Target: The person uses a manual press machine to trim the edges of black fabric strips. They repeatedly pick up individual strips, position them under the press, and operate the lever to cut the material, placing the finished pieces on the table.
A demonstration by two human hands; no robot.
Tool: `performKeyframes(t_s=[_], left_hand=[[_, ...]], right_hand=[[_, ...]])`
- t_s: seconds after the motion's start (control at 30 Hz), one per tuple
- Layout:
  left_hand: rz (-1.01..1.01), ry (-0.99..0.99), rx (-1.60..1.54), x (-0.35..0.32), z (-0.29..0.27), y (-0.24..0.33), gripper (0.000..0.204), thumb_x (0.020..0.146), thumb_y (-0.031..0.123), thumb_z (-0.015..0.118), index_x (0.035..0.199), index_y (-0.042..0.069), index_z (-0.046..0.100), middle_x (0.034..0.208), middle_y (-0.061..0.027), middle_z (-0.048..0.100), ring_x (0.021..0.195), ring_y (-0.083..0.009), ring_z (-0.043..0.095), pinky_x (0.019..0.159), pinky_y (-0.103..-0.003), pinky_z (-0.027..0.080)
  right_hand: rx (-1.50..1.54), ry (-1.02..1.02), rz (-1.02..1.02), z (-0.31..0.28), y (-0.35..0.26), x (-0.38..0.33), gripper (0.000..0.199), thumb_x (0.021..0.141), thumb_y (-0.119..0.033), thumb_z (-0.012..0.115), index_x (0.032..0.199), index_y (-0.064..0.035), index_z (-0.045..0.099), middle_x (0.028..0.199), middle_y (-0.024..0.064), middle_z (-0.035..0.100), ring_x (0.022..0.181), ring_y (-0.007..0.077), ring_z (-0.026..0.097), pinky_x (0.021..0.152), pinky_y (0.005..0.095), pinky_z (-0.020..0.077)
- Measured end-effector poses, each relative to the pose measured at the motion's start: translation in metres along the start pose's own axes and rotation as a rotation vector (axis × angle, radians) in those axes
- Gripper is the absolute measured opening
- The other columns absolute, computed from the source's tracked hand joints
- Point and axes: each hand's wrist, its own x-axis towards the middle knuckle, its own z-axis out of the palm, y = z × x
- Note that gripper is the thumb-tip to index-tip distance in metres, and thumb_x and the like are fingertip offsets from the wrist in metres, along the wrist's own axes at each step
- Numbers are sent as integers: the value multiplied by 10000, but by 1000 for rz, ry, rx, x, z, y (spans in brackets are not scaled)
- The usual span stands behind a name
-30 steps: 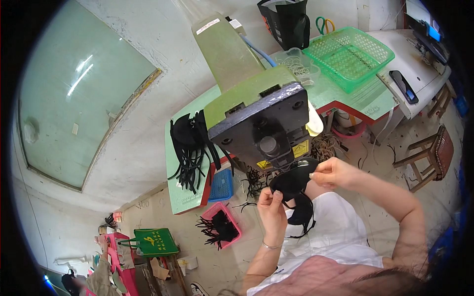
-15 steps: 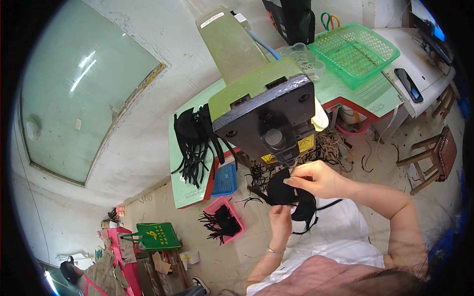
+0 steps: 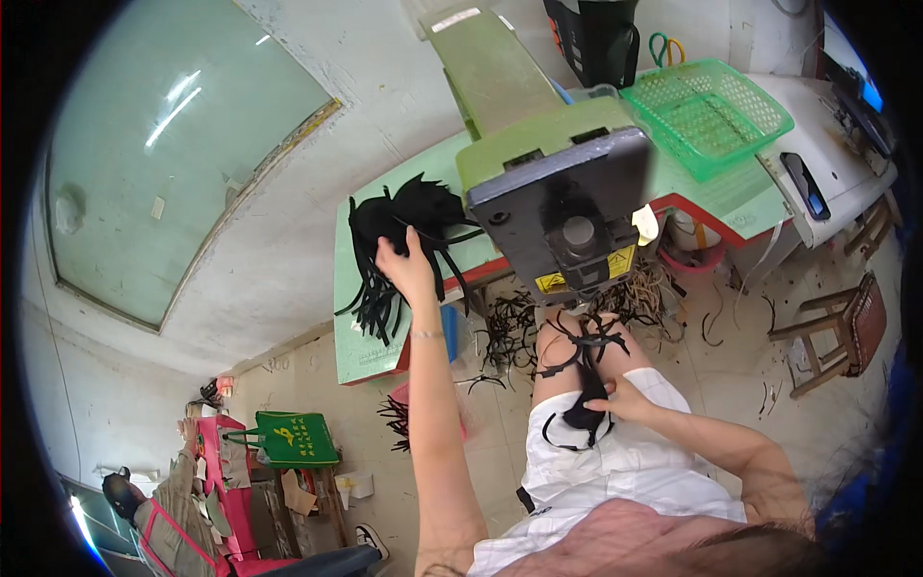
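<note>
My left hand (image 3: 409,272) reaches over the green tabletop to a pile of black cloth pieces with dangling straps (image 3: 399,216). Its thumb and fingers are spread at the pile's near side, and some fingertips are lost against the black cloth. Low over my lap, my right hand (image 3: 627,399) pinches a soft black cloth cup with thin straps (image 3: 585,412). Straps trail from that cup above and below the fingers. Between the two hands, farther off, stands a green press machine (image 3: 558,183) with a dark head plate and yellow warning labels.
Black strap scraps (image 3: 510,327) litter the floor under the table. A green basket (image 3: 711,115) sits at the back right, near a phone (image 3: 805,186). A wooden stool (image 3: 836,332) stands at right. At lower left are a green bag (image 3: 293,439) and another person (image 3: 183,524).
My left hand has left the black cloth cup and stretched left to the pile on the table. My right hand has drawn the cup down from the machine to my lap.
</note>
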Motion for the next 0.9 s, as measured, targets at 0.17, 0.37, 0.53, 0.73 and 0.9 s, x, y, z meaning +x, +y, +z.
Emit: performKeyframes(t_s=[0.17, 0.37, 0.53, 0.73, 0.9], left_hand=[[-135, -707, -65, -130, -87, 72, 280, 883, 220, 570, 1070, 11, 590, 913, -158, 633, 835, -288, 612, 729, -362, 472], [-207, -1289, 83, -271, -124, 85, 436, 850, 420, 583, 856, -14, 634, 853, -155, 609, 784, -323, 604, 677, -416, 466], [68, -907, -42, -274, -118, 91, 370, 839, 315, 642, 887, -52, 647, 822, -93, 603, 684, -252, 583, 628, -334, 470], [-649, -1175, -674, -205, -123, 157, 167, 810, 119, 685, 922, -1, 658, 797, 23, 576, 633, -47, 455, 535, -226, 363], [-92, -863, -554, -165, -114, 205, 158, 788, 129, 701, 874, 8, 647, 628, -7, 455, 551, -80, 393, 479, -242, 301]], right_hand=[[279, 47, 157, 6, 25, 18, 566, 661, -253, 827, 1051, 54, 556, 729, -7, 561, 556, 82, 511, 456, 223, 397], [396, -52, 163, -7, 17, 13, 334, 771, -236, 747, 943, -17, 562, 714, -14, 535, 510, 63, 452, 415, 218, 325], [859, -135, 108, -13, 9, 3, 277, 893, -298, 603, 969, -38, 544, 732, 8, 541, 535, 71, 432, 432, 215, 309], [922, -269, 156, -43, -40, -25, 428, 932, -447, 456, 961, -34, 564, 720, 46, 570, 509, 106, 476, 412, 239, 338], [443, -400, -215, -90, -109, -43, 235, 893, -227, 566, 913, 1, 618, 792, 88, 616, 599, 155, 586, 468, 256, 464]])
